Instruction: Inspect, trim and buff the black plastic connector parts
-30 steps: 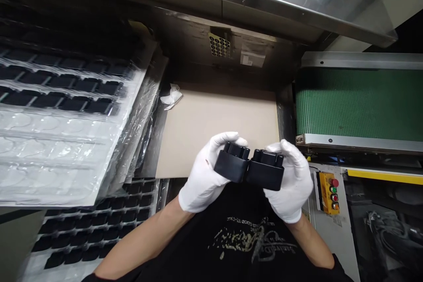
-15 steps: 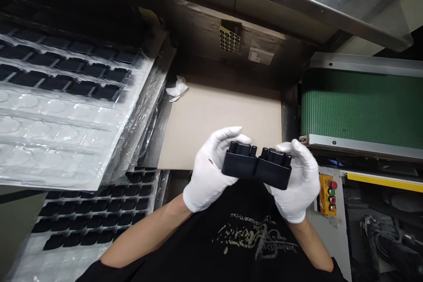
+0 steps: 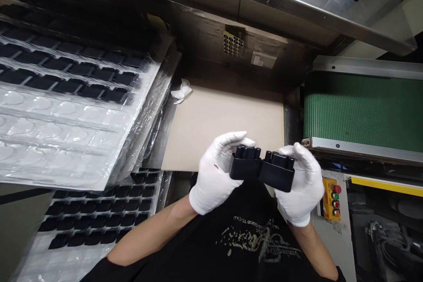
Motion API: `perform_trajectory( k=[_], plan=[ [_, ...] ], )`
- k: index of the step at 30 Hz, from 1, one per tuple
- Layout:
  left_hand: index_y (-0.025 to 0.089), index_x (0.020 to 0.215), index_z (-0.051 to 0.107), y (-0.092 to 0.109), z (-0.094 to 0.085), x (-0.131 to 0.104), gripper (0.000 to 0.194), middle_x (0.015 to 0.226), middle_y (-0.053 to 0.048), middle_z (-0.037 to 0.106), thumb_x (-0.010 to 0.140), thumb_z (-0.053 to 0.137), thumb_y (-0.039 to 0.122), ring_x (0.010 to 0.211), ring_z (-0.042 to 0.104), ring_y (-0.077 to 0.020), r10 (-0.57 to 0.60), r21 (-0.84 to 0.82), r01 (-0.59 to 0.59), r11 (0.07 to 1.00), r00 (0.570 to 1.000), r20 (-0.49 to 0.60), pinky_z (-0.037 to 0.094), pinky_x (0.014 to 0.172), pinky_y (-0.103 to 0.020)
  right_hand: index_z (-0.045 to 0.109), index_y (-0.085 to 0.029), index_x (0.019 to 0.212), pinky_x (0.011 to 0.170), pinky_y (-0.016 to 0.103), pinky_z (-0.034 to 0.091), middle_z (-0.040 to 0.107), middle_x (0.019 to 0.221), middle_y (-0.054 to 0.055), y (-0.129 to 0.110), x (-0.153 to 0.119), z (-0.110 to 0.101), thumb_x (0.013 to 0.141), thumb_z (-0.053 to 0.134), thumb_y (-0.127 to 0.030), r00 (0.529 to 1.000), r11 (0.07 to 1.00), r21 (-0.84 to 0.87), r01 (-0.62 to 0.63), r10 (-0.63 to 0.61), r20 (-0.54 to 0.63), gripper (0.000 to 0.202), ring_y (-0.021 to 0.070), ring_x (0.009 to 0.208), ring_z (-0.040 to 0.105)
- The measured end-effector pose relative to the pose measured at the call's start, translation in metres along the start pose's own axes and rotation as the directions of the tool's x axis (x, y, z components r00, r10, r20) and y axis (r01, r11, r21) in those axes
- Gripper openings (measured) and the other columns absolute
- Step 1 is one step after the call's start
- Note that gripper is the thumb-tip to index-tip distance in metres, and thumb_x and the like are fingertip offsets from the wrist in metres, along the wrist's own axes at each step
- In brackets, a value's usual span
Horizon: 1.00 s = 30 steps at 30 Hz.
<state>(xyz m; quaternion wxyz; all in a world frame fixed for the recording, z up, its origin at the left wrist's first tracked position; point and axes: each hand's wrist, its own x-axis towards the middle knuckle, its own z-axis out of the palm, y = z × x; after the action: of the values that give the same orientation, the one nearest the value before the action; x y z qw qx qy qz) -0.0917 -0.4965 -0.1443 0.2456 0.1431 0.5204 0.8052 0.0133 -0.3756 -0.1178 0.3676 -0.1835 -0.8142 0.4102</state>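
Note:
Both my hands wear white gloves and are raised in front of my chest. My left hand (image 3: 218, 172) is closed on a black plastic housing (image 3: 245, 167) with upright round posts along its top. In my right hand (image 3: 300, 185) is a second, similar black plastic housing (image 3: 277, 175). The two parts are held side by side, their inner ends touching or almost so. Fingers curl behind both parts, so some fingertips are hidden. Below and behind them lies a beige board (image 3: 224, 114) on the bench.
Stacked clear trays (image 3: 66, 128) with rows of black parts fill the left; another tray (image 3: 99, 216) sits lower. A crumpled white tissue (image 3: 181, 91) lies on the board's corner. At right are a green conveyor belt (image 3: 360, 110) and a yellow button box (image 3: 331, 200). A metal shelf (image 3: 280, 2) overhangs.
The left part has turned slightly between my fingers, and its posts show from another angle. The whole view has shifted a little, with my hands still close together.

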Motion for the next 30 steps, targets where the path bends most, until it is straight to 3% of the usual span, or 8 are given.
perform_trajectory(
  k=[4, 7, 13, 20, 25, 28, 30],
  plan=[
    [0.024, 0.123, 0.066, 0.001, 0.003, -0.002, 0.057, 0.108, -0.006, 0.078, 0.073, 0.092, 0.017, 0.098, 0.077, -0.0202, 0.065, 0.062, -0.062, 0.996, 0.997, -0.039, 0.066, 0.089, -0.034, 0.06, -0.028, 0.146, 0.084, 0.04, 0.07, 0.076, 0.11, 0.006, 0.002, -0.001, -0.004, 0.079, 0.082, -0.012, 0.998, 0.998, -0.054, -0.022, 0.025, 0.06, 0.072, 0.0228, 0.096, 0.076],
    [0.024, 0.126, 0.067, -0.002, 0.003, -0.006, 0.053, 0.111, -0.006, 0.078, 0.078, 0.087, 0.011, 0.102, 0.077, -0.0211, 0.124, 0.213, -0.11, 0.971, 0.991, -0.055, 0.064, 0.093, -0.036, 0.057, -0.027, 0.149, 0.091, 0.044, 0.069, 0.077, 0.114, 0.006, 0.002, 0.001, -0.005, 0.079, 0.081, -0.012, 0.991, 0.985, -0.169, -0.022, 0.043, 0.124, 0.076, 0.0245, 0.101, 0.076],
    [0.022, 0.137, 0.064, -0.011, 0.0, -0.013, 0.055, 0.115, -0.008, 0.078, 0.085, 0.076, 0.008, 0.098, 0.075, -0.0212, 0.239, 0.531, -0.201, 0.823, 0.971, -0.001, 0.062, 0.089, -0.037, 0.056, -0.024, 0.148, 0.083, 0.042, 0.068, 0.077, 0.107, 0.008, -0.008, 0.01, 0.005, 0.088, 0.066, -0.008, 0.954, 0.916, -0.372, 0.148, -0.033, 0.299, 0.063, 0.0244, 0.094, 0.075],
    [0.021, 0.134, 0.064, -0.005, -0.002, -0.008, 0.052, 0.109, -0.005, 0.078, 0.085, 0.07, 0.006, 0.085, 0.074, -0.018, 0.287, 0.69, -0.265, 0.673, 0.954, 0.087, 0.063, 0.086, -0.035, 0.054, -0.023, 0.147, 0.083, 0.043, 0.065, 0.077, 0.114, 0.01, -0.008, 0.013, 0.007, 0.083, 0.059, -0.002, 0.92, 0.901, -0.375, 0.218, -0.061, 0.387, 0.068, 0.0251, 0.094, 0.073],
    [0.018, 0.135, 0.063, -0.005, -0.001, -0.007, 0.056, 0.108, -0.006, 0.078, 0.082, 0.066, 0.003, 0.093, 0.075, -0.0195, 0.309, 0.742, -0.285, 0.607, 0.945, 0.111, 0.063, 0.09, -0.034, 0.055, -0.022, 0.147, 0.087, 0.044, 0.065, 0.076, 0.117, 0.01, -0.008, 0.014, 0.006, 0.083, 0.057, -0.001, 0.91, 0.909, -0.365, 0.199, -0.033, 0.414, 0.067, 0.0252, 0.098, 0.073],
    [0.017, 0.136, 0.064, -0.004, -0.004, -0.003, 0.056, 0.112, -0.008, 0.077, 0.082, 0.061, 0.003, 0.097, 0.074, -0.0197, 0.231, 0.723, -0.22, 0.655, 0.969, 0.085, 0.061, 0.093, -0.035, 0.059, -0.022, 0.144, 0.091, 0.044, 0.065, 0.077, 0.117, 0.01, -0.006, 0.016, 0.005, 0.086, 0.057, -0.003, 0.911, 0.926, -0.353, 0.135, 0.024, 0.412, 0.061, 0.0249, 0.102, 0.074],
    [0.019, 0.134, 0.067, -0.003, -0.008, 0.003, 0.06, 0.117, -0.008, 0.076, 0.077, 0.058, 0.005, 0.096, 0.072, -0.0199, 0.012, 0.622, -0.042, 0.782, 0.999, 0.052, 0.061, 0.091, -0.035, 0.065, -0.022, 0.138, 0.09, 0.043, 0.065, 0.077, 0.116, 0.009, 0.002, 0.016, 0.002, 0.087, 0.061, -0.008, 0.929, 0.943, -0.332, 0.0, 0.124, 0.35, 0.054, 0.0242, 0.101, 0.074]
  ],
)
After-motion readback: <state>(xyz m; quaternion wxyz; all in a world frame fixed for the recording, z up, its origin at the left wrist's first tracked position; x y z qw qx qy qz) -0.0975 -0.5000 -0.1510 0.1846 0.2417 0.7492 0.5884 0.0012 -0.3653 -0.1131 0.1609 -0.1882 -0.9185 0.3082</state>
